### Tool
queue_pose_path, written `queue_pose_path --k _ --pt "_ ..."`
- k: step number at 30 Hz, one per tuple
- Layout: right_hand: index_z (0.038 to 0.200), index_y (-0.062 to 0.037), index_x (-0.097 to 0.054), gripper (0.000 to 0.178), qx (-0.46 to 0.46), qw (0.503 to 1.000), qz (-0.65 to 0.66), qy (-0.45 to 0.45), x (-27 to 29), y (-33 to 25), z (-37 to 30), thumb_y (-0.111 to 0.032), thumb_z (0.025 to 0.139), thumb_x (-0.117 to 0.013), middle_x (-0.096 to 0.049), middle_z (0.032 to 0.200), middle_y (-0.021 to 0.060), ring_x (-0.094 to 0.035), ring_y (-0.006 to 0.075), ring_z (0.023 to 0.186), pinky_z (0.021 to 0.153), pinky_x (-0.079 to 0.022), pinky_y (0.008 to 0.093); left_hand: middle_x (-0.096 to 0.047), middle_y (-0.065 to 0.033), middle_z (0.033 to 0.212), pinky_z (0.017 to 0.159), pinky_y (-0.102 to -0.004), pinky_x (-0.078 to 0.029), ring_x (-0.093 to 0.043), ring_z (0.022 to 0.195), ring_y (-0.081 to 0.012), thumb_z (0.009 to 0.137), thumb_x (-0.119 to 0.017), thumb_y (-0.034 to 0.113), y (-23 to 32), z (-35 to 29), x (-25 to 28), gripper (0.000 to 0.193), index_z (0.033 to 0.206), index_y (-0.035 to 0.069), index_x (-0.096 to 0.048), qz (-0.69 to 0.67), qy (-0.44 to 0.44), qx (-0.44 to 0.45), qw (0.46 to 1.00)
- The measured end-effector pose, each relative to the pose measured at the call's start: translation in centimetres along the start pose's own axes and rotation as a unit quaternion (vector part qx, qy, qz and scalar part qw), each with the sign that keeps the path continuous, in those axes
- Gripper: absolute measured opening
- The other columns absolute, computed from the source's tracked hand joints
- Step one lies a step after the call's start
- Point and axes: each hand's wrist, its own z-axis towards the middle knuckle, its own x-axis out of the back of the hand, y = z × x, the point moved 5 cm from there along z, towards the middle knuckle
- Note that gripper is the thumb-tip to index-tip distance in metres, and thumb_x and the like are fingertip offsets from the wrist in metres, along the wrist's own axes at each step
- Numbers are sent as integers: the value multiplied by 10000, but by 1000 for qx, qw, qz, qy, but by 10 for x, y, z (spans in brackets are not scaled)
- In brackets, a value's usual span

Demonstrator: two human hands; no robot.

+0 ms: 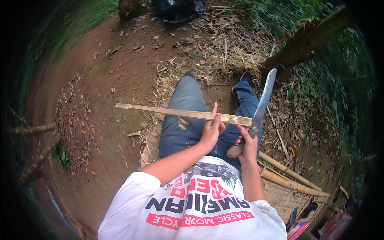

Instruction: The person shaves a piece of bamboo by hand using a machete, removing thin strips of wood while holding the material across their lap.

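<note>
A long, pale split bamboo strip (pixel 176 112) lies crosswise above my thighs, its thin end far to the left. My left hand (pixel 211 132) is closed on it toward the right part, thumb on top and one finger pointing up past it. In my right hand (pixel 249 145) is a machete (pixel 265 96) with a wooden handle. Its long blade, curved toward the tip, points up and to the right. Near its base, the blade meets or crosses the strip's right end; whether it cuts into it I cannot tell. A fingertip of my right hand is near the strip's underside.
My legs in blue jeans (pixel 188 98) stretch forward over brown soil. Shavings and dry straw (pixel 230 62) litter the ground ahead. A slanted wooden post (pixel 308 40) stands at the far right. To my right are bamboo poles (pixel 298 180); at the top lies a black plastic bag (pixel 178 10).
</note>
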Motion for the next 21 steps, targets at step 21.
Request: queue_pose_path --k 21 --pt "998 -64 -584 197 -18 994 76 71 25 0 50 -147 861 -699 -640 821 57 -484 69 522 484 -401 218 -600 -112 1198 975 -386 -451 -585 1109 -263 824 -683 167 138 8 86 431 1233 73 -586 536 -64 -149 828"
